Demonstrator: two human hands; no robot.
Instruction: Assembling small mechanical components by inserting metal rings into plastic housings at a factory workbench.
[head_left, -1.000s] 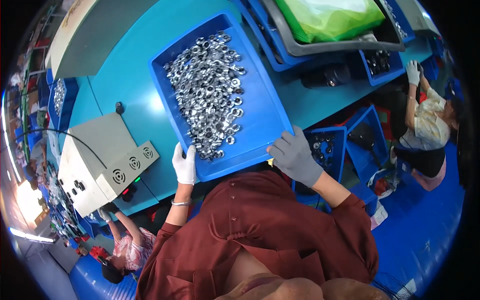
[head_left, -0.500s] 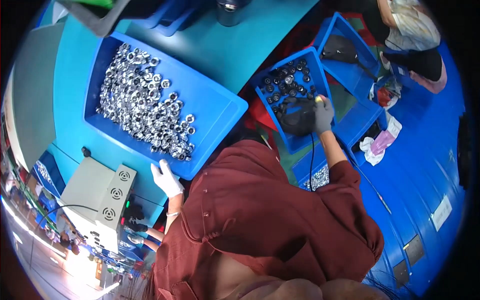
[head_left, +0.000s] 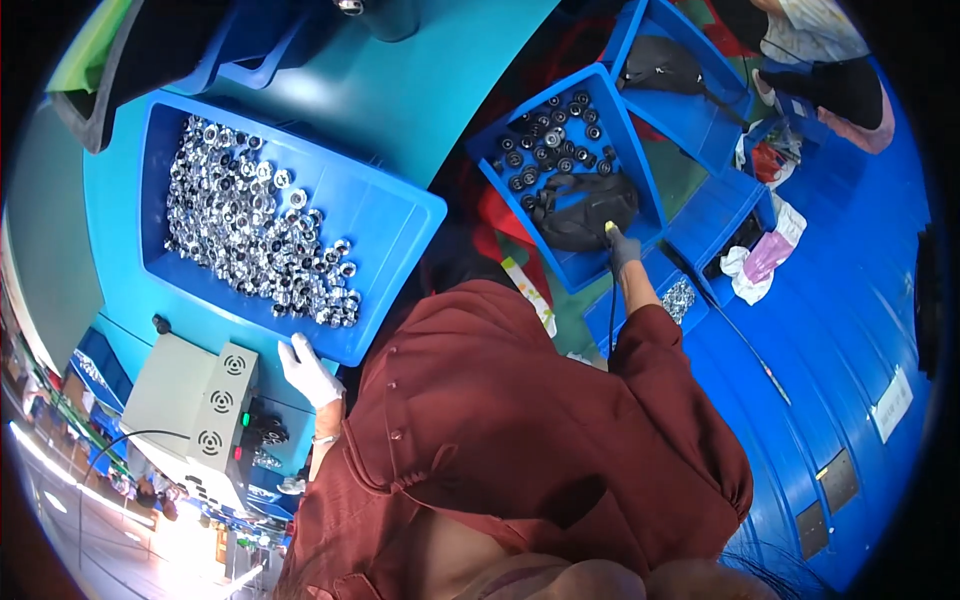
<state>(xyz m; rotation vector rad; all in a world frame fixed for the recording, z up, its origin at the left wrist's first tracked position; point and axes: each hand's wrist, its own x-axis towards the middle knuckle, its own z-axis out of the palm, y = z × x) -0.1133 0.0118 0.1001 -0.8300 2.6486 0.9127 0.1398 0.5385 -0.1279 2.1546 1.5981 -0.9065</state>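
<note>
My left hand (head_left: 312,374), in a white glove, is at the near edge of a large blue bin (head_left: 400,215). Its thumb and fingers are apart and hold nothing. The bin holds a heap of shiny round metal parts (head_left: 245,205). My right hand (head_left: 624,250), in a grey glove, is at the near right of a second blue bin (head_left: 645,185). Its fingers are closed, with a small yellow thing showing at their tips; I cannot make out what it is. A black cord (head_left: 613,315) hangs below it. Beside it in that bin lie a black bag (head_left: 590,212) and several dark round parts (head_left: 560,140).
On the left, a grey box-shaped machine (head_left: 205,400) with round vents stands on the teal table (head_left: 370,110). More blue bins (head_left: 715,215) stand on the blue floor (head_left: 790,300) at the right. Another person (head_left: 830,60) is at the far right.
The whole view has shifted, moving the bins left in it. My right hand has moved from the bag's right end to its near right corner. My left hand stays by the large bin's near edge.
</note>
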